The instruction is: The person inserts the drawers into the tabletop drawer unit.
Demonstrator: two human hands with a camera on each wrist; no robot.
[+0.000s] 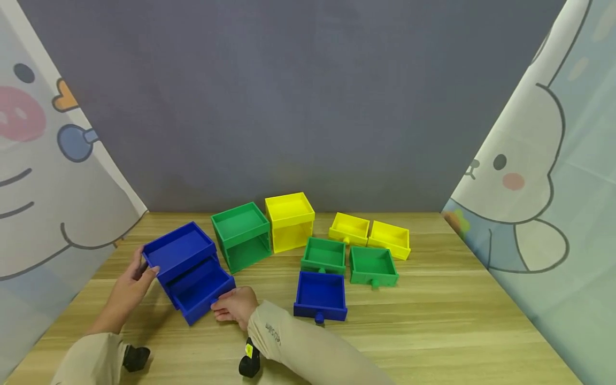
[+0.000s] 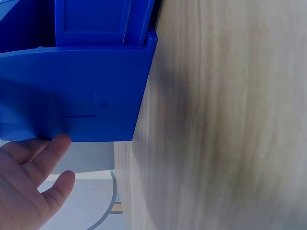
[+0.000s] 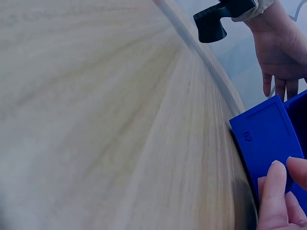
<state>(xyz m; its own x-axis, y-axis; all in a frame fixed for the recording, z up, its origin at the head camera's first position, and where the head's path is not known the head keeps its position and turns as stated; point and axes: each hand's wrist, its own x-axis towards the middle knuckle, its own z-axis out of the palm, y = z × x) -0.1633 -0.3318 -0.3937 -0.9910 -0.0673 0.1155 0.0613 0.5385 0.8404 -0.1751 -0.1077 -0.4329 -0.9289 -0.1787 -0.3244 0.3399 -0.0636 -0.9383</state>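
Observation:
On the table's left side stands a blue drawer cabinet (image 1: 178,248), turned at an angle. My left hand (image 1: 132,289) holds its left rear corner, with the thumb along the side and the fingers behind. In the left wrist view some fingertips (image 2: 60,143) meet the rear edge of the side wall. A blue drawer (image 1: 202,286) sticks partway out of the lower part of the cabinet. My right hand (image 1: 236,306) pinches at the knob on this drawer's front; the fingers mostly hide the knob. A second blue drawer (image 1: 321,291) lies to the right.
Behind stand a green cabinet shell (image 1: 240,235) and a yellow cabinet shell (image 1: 290,222), both without drawers. Right of them lie two green drawers (image 1: 323,254) and two yellow drawers (image 1: 390,238). A dark grey panel (image 1: 298,107) rises at the table's back edge.

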